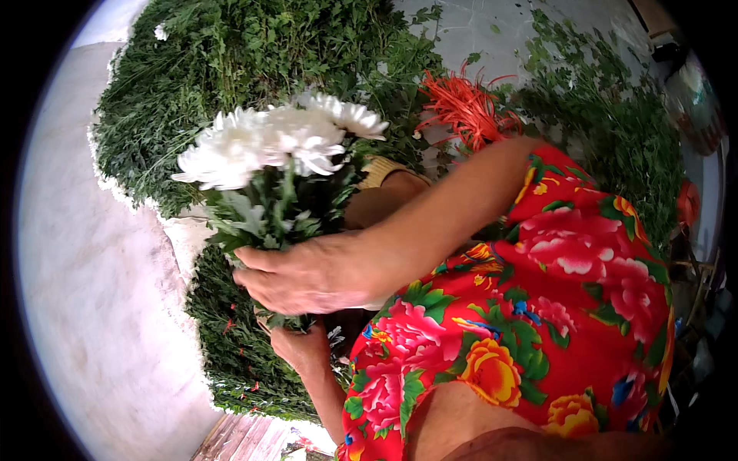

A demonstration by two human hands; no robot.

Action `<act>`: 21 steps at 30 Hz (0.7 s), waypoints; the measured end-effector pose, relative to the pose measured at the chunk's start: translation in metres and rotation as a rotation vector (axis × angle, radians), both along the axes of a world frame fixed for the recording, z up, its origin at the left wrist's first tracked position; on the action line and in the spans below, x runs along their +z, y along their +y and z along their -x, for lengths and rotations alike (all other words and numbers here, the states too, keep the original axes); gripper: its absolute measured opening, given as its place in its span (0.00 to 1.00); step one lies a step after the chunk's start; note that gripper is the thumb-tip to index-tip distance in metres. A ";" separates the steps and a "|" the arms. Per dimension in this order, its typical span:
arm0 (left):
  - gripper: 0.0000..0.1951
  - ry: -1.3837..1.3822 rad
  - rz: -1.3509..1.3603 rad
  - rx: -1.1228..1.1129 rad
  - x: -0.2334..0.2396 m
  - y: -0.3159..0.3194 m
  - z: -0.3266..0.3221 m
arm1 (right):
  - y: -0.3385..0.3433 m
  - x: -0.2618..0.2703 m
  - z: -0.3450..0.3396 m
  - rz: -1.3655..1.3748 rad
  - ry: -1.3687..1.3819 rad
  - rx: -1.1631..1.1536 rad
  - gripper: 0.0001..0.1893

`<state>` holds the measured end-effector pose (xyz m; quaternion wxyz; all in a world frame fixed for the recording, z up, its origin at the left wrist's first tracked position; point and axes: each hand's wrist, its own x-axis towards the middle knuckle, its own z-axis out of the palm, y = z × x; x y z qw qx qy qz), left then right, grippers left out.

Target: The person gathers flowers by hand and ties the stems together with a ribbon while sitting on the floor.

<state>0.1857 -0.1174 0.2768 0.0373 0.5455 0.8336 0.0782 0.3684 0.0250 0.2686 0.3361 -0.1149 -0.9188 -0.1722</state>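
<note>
A bunch of white chrysanthemums (277,141) with leafy green stems stands upright before me, in the middle of the head view. My right hand (311,274) reaches across, its fingers curled around the leafy stems below the flower heads. Just beneath it, my left hand (302,343) grips the lower stems; part of this hand is hidden by leaves and my right forearm. Below and behind the bunch lies a bed of cut chrysanthemum stems (248,357) with small red ties among them.
A large heap of leafy stems (230,63) lies beyond the bunch, white blooms along its outer edge near a pale wall (104,276). Red plastic strips (470,109) lie beside my right arm. More loose greenery (617,127) covers the grey floor (484,34). Wooden boards (239,438) show at the bottom.
</note>
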 end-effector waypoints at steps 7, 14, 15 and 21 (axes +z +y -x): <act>0.18 -0.222 -0.039 0.067 0.008 -0.010 0.025 | 0.018 -0.111 -0.131 0.454 0.278 -0.210 0.12; 0.22 -0.229 0.010 0.001 0.020 0.001 0.031 | 0.082 -0.288 -0.300 0.920 -0.163 -0.976 0.12; 0.22 -0.236 0.004 -0.023 0.023 0.002 0.029 | 0.090 -0.291 -0.310 0.959 -0.142 -0.979 0.13; 0.29 -0.439 0.009 0.043 0.021 -0.013 0.055 | 0.125 -0.245 -0.346 1.589 0.499 -0.714 0.13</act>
